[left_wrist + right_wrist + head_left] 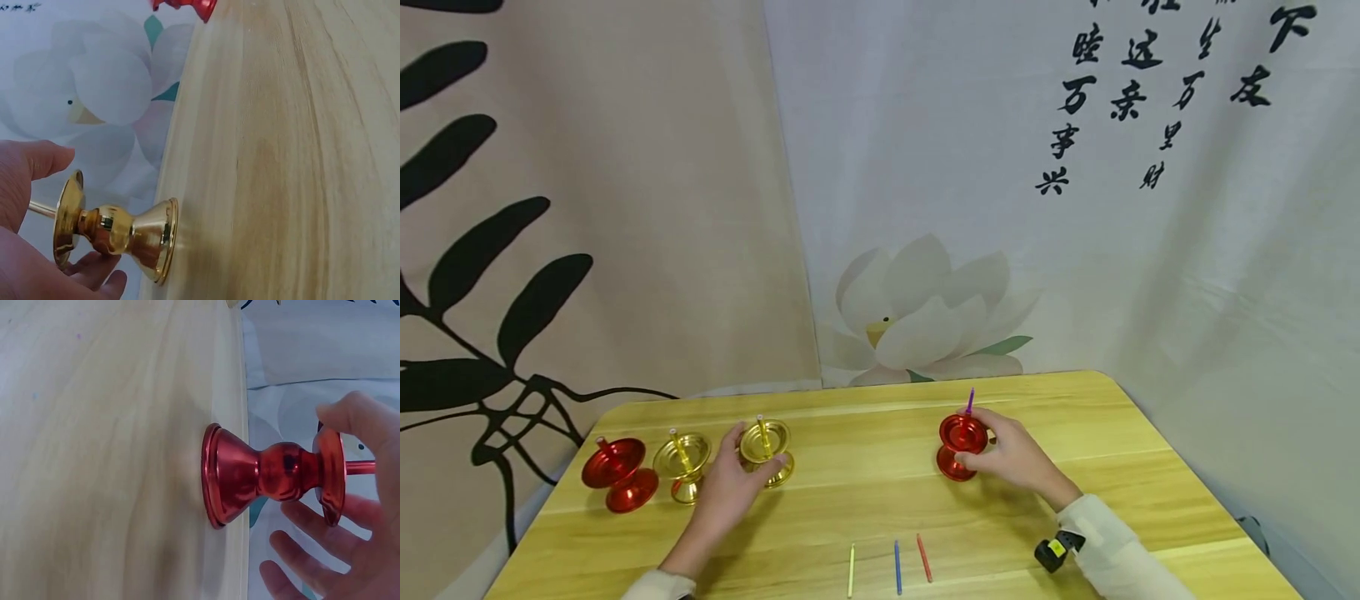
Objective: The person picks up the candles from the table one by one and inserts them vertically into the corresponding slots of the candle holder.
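A gold candle holder (765,442), with a thin gold tube rising from its dish, stands upright on the wooden table. My left hand (737,475) holds its dish, thumb at the near rim and fingers at the far side. To the right, my right hand (1007,454) has thumb and fingers about the dish of a red candle holder (275,472), its other fingers spread. A purple candle (970,401) stands up from that holder's tube. Left of my left hand are another gold candle holder (682,457) and another red candle holder (617,467).
On the wooden table (865,475), a yellow candle (851,571), a blue candle (897,567) and a red candle (924,557) lie near the front. Behind the far edge hangs a curtain (925,167) printed with a lotus and writing. A black wrist device (1057,550) is on my right sleeve.
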A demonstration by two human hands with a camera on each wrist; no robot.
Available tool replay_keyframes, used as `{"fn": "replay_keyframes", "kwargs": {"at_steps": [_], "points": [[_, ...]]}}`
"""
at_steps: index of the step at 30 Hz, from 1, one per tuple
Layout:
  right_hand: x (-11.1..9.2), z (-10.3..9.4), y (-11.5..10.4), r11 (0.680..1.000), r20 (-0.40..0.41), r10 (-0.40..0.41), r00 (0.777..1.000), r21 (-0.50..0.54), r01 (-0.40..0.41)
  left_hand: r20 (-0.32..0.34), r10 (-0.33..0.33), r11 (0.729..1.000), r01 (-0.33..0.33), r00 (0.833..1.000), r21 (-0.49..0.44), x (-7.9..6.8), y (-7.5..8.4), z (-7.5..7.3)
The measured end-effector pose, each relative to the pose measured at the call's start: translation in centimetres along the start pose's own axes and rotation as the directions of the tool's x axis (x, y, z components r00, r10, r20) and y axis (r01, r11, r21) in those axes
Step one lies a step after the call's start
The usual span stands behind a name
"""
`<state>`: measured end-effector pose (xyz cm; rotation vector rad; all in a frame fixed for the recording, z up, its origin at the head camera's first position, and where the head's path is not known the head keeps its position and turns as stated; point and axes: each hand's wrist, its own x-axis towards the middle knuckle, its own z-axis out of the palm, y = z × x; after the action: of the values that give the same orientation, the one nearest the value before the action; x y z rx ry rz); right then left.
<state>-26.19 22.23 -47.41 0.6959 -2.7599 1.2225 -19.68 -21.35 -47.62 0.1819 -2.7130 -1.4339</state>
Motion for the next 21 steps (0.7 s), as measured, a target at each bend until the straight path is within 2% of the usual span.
{"fn": "replay_keyframes", "kwargs": {"at_steps": [8, 14, 18, 21], "points": [[-0.6, -0.7, 0.5, 0.998, 0.049, 0.052, 0.997, 0.016, -0.053, -0.013, 0.014, 1.0, -0.015, 1.0, -0.021, 0.4, -0.3, 0.7], [-1.9, -0.7, 0.7, 0.985, 0.051, 0.156, 0.986, 0.059, -0.159, -0.002, 0.041, 0.996, -0.041, 0.999, -0.077, 0.3, -0.3, 1.3], [-3.0, -0.6, 0.7, 0.975, 0.104, 0.193, 0.976, 0.095, -0.202, 0.006, 0.064, 0.995, -0.063, 0.998, -0.081, 0.2, -0.2, 1.6], [-3.8, -0.5, 0.5, 0.975, 0.151, 0.187, 0.971, 0.094, -0.202, 0.015, 0.089, 0.992, -0.087, 0.996, -0.091, 0.2, 0.0, 2.0]]}}
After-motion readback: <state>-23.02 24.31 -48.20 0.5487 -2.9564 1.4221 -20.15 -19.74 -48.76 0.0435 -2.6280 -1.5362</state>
